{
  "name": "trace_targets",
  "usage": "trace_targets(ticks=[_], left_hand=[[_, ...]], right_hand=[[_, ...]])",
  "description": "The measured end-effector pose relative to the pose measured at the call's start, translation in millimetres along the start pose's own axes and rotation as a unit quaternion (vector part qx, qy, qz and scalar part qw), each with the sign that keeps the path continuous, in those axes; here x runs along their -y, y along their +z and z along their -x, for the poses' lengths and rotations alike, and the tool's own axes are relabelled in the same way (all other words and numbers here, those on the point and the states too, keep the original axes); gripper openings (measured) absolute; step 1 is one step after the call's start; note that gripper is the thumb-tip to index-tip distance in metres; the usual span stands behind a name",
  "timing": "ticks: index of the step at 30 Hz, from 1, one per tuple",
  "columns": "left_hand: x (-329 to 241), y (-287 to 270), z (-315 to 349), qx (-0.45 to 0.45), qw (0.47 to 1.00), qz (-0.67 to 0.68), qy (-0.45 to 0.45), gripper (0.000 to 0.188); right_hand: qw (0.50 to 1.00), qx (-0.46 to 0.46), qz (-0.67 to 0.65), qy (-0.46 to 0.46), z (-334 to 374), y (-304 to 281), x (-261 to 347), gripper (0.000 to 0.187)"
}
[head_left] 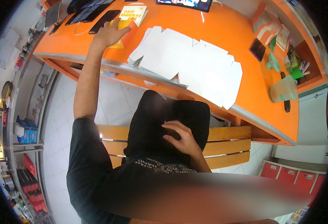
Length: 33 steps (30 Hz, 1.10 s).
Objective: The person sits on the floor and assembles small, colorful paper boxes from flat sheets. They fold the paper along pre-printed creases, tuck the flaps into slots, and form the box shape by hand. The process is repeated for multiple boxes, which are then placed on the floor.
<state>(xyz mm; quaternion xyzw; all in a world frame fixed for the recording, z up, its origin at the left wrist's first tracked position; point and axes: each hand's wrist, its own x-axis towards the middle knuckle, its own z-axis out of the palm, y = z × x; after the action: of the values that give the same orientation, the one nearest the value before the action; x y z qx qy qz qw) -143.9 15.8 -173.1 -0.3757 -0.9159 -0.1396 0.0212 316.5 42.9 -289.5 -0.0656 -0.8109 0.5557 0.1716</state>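
Curved orange laminate tabletop (pixel 227 33) with grey edge. Below it, white tiled floor (pixel 113 102) and slatted wooden bench (pixel 227 140). Left of it, metal wall shelves (pixel 29 143); lower right, red drawers (pixel 294 175).

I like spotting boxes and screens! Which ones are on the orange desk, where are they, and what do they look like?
Yellow-and-white printed booklet: far left, under the left hand.
Flat white unfolded cardboard boxes: stacked mid-desk, near edge.
Dark phones: rowed at far left, screens off.
Black phone: right side, rectangular, screen off.
Screen device: far edge, dark frame, colourful picture.
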Motion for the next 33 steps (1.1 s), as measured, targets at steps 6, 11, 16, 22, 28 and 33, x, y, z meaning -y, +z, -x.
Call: trace_targets(ticks=[6, 11, 16, 22, 28, 33], left_hand=[[12, 11, 4, -0.126, 0.99, -0.012, 0.06, 0.089], [-43, -10, 84, -0.365, 0.914, 0.058, 0.168, 0.063], [-77, 7, 164, -0.309, 0.884, 0.203, 0.287, 0.044], [-91, 18, 202, -0.228, 0.853, 0.303, 0.357, 0.033], [-120, 27, 216, -0.141, 0.852, 0.286, 0.416, 0.04], [-183, 35, 236, -0.103, 0.908, 0.084, 0.398, 0.075]], right_hand=[[0.893, -0.275, 0.241, -0.265, 1, -59, 52, 0.029], [0.795, -0.251, 0.539, -0.116, -43, -107, 97, 0.03], [0.892, -0.155, 0.418, -0.069, -53, -138, 75, 0.035], [0.936, -0.123, 0.328, -0.047, -60, -154, 80, 0.025], [0.944, -0.133, 0.301, -0.004, -68, -158, 82, 0.026], [0.917, -0.172, 0.353, 0.064, -77, -153, 90, 0.023]])
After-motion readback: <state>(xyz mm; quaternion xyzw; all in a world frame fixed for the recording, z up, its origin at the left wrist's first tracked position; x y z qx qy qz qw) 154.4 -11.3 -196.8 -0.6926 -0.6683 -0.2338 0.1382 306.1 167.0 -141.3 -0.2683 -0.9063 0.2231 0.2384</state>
